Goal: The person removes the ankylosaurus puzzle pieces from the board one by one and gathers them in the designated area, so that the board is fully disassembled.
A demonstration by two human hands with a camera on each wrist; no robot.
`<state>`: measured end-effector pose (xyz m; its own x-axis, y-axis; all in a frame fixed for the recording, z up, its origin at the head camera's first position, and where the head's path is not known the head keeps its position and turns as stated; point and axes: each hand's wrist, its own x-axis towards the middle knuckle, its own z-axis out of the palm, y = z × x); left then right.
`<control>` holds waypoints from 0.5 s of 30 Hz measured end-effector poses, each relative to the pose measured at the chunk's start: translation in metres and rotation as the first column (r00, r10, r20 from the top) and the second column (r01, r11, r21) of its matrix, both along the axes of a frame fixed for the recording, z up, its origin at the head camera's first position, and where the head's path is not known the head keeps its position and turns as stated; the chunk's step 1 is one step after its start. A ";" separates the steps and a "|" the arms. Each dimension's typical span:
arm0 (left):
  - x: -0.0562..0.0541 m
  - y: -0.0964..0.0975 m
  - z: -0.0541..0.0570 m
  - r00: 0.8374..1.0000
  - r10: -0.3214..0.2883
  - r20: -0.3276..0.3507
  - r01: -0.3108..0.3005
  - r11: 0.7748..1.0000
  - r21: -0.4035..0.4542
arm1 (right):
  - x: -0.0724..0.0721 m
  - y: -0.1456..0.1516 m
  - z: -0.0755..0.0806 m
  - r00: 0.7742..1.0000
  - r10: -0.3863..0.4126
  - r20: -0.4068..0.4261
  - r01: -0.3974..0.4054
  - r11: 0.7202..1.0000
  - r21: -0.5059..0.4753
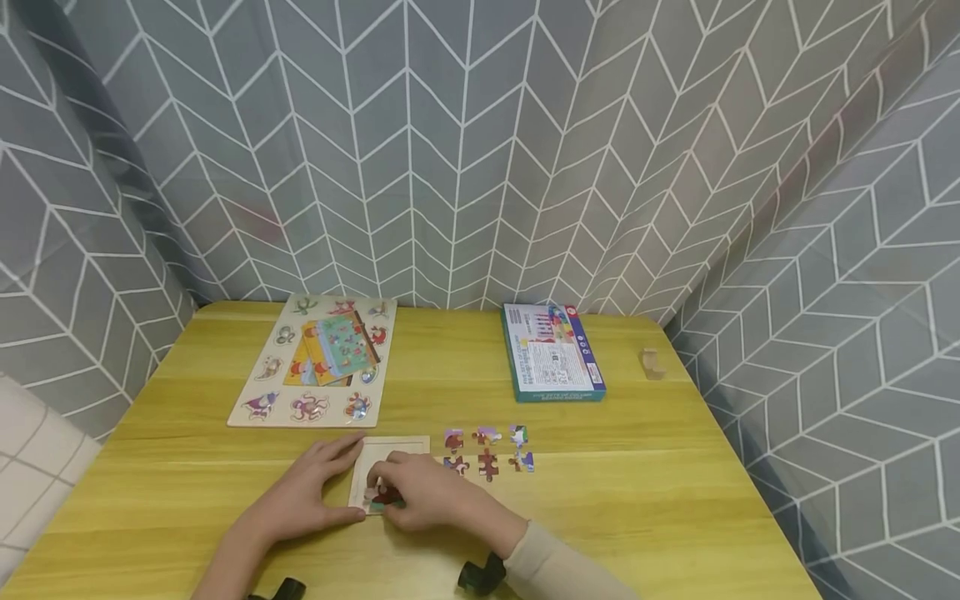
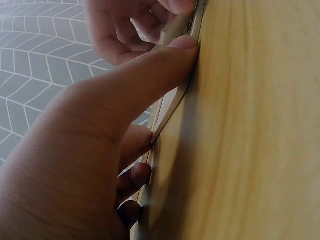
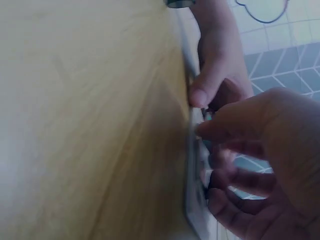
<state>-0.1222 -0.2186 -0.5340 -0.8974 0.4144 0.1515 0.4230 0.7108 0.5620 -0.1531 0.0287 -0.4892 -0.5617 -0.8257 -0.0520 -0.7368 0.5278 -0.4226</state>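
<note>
A small square wooden puzzle tray (image 1: 420,445) lies on the table. My left hand (image 1: 309,485) holds it along its left side, thumb at the near corner and fingers at the far one. My right hand (image 1: 423,490) is over the tray's near part with curled fingers, pinching a jigsaw piece (image 2: 172,31) that shows beige in the left wrist view. Brown-red and green picture parts (image 1: 387,497) show under its fingers; the hand hides most of them. Several loose jigsaw pieces (image 1: 488,465) lie in two rows just right of the tray.
At the back left lies a board with sea-animal pictures (image 1: 251,400), two picture cards (image 1: 348,346) on top. A flat teal-edged box (image 1: 555,354) lies at the back right, and a small beige object (image 1: 652,364) near the right edge. Patterned curtains (image 1: 450,167) surround the table.
</note>
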 end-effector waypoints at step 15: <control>0.000 0.001 0.001 1.000 0.011 0.022 -0.010 1.000 -0.018 | -0.005 0.003 0.000 0.999 0.036 -0.017 -0.037 0.999 -0.014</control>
<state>-0.1222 -0.2177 -0.5329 -0.9047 0.4074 0.1244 0.4032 0.7250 0.5584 -0.1585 0.0318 -0.4890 -0.5317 -0.8463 -0.0310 -0.7624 0.4943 -0.4177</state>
